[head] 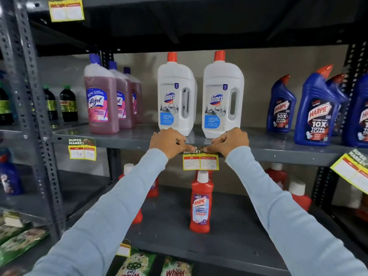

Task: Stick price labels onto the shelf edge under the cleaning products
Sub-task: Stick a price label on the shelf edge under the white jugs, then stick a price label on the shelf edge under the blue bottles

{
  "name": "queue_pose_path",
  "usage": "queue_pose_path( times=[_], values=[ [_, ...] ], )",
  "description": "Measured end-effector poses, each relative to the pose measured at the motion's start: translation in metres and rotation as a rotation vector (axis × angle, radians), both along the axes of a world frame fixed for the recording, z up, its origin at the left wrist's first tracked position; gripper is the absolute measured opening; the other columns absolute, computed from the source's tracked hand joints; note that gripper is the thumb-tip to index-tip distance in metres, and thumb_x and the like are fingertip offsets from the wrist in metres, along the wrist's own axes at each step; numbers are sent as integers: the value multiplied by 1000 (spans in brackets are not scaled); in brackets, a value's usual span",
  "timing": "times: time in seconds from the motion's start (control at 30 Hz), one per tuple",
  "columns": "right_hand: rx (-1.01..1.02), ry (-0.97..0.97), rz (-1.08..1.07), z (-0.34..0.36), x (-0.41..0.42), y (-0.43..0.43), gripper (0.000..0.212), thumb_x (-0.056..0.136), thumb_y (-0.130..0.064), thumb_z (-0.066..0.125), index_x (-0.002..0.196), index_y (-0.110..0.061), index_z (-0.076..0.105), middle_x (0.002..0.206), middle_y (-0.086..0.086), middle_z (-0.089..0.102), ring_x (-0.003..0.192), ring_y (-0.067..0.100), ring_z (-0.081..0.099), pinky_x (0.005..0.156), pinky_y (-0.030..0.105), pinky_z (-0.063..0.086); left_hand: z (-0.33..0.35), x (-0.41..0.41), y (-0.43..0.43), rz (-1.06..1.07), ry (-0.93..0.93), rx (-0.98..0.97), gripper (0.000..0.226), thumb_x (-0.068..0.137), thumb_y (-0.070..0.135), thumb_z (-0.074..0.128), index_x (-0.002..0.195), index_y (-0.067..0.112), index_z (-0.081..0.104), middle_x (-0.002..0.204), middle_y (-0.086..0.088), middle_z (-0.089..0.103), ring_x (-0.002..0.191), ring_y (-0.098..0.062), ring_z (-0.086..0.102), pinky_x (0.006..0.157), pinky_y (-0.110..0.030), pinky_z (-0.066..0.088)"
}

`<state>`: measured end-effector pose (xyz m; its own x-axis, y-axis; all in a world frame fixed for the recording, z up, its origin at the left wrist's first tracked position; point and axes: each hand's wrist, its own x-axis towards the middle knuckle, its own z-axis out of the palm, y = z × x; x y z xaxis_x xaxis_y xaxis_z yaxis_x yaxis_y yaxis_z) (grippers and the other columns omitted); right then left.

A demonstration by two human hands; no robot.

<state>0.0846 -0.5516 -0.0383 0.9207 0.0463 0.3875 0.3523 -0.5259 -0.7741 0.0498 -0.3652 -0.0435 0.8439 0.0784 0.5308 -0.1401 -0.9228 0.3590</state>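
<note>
We face a grey metal rack whose middle shelf [123,137] carries the cleaning products. Largest along it are the two white Domex jugs [176,96] near the centre of the front edge, then the blue Harpic bottles [316,110] toward the right end and the pink Lizol bottles [101,104] toward the left end. On the shelf below, a red Harpic bathroom cleaner bottle [200,202] stands upright near the middle.

Our arms, in pale blue sleeves, reach to the shelf edge [288,153] just under the jugs. Our left hand [169,141] and right hand [230,140] meet there, fingers curled and pressed together, their tips pushing the top strip of the price label [200,161] against the edge. The label hangs below the front edge, yellow-bordered, its two white boxes bearing handwritten figures.

A second label [82,149] is stuck on the same edge under the Lizol bottles, and a third label [353,170] hangs tilted at the right end.
</note>
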Motion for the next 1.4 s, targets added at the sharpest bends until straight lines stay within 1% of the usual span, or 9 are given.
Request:
queue_pose_path(
  times=[0.13, 0.3, 0.37, 0.47, 0.63, 0.8, 0.93, 1.13, 1.4],
  values=[
    [-27, -76, -50, -3, 6, -1, 32, 57, -33, 86, 71, -18, 62, 77, 1, 69, 71, 17, 65, 61, 26, 54, -1, 3, 5, -30, -56, -77, 50, 59, 66, 70, 51, 18, 57, 99, 5, 73, 90, -19, 63, 102, -61, 35],
    [-62, -117, 32, -4, 12, -10, 31, 63, -26, 83, 69, -21, 53, 76, -2, 68, 70, 13, 65, 61, 20, 52, 4, 7, 5, 28, -78, 145, 46, 67, 64, 65, 55, 25, 45, 92, 2, 73, 92, -20, 62, 110, -53, 21],
    [41, -140, 192, -6, 9, -22, 24, 71, -5, 76, 73, -22, 59, 83, -5, 71, 75, 8, 70, 69, 21, 57, 10, 4, 3, 29, -60, 204, 38, 71, 56, 68, 65, 25, 47, 88, 2, 72, 90, -22, 60, 110, -50, 20],
    [234, -226, 274, -10, 2, -64, 54, 77, 17, 43, 79, -33, 64, 101, -4, 66, 90, 4, 62, 78, 21, 49, 21, 4, -7, -19, 51, 203, 29, 78, 34, 69, 96, 28, 46, 103, 2, 72, 105, -27, 58, 112, -55, 10],
    [-30, -553, -446, -34, -14, -179, 34, 76, -10, 64, 108, -19, 60, 116, 10, 61, 105, 24, 54, 93, 31, 40, 23, 8, -96, -346, -91, 27, 37, 84, 19, 58, 118, 19, 45, 122, -9, 62, 116, -29, 53, 103, -46, 38],
    [-488, -75, -909, -49, -14, -278, 68, 85, -52, 47, 128, 0, 48, 147, 30, 30, 141, 42, 13, 116, 53, 9, 26, 25, -217, -558, -105, 233, 33, 92, 39, 45, 119, 21, 43, 119, -8, 64, 107, -32, 59, 87, -48, 49],
    [-584, 79, -791, -50, -3, -318, 72, 82, -65, 36, 136, -17, 44, 157, 17, 10, 143, 39, -8, 117, 52, -2, 37, 43, -307, -538, -62, 461, 44, 94, 44, 40, 130, 19, 35, 119, -17, 61, 101, -38, 59, 80, -46, 48],
    [-500, -3, -676, -60, 9, -343, 61, 81, -66, 40, 116, -22, 63, 155, 14, 21, 144, 36, -9, 117, 52, -1, 50, 59, -388, -332, 67, 879, 27, 95, 35, 45, 111, 14, 52, 110, -15, 60, 100, -37, 57, 69, -39, 38],
    [-248, -289, -326, -46, 6, -364, 24, 75, -30, 72, 91, -12, 76, 135, 10, 50, 145, 29, 10, 119, 48, 0, 37, 42, -395, -210, -16, 838, 13, 93, 19, 47, 104, 19, 55, 99, -12, 61, 95, -35, 58, 67, -38, 38]
  ],
)
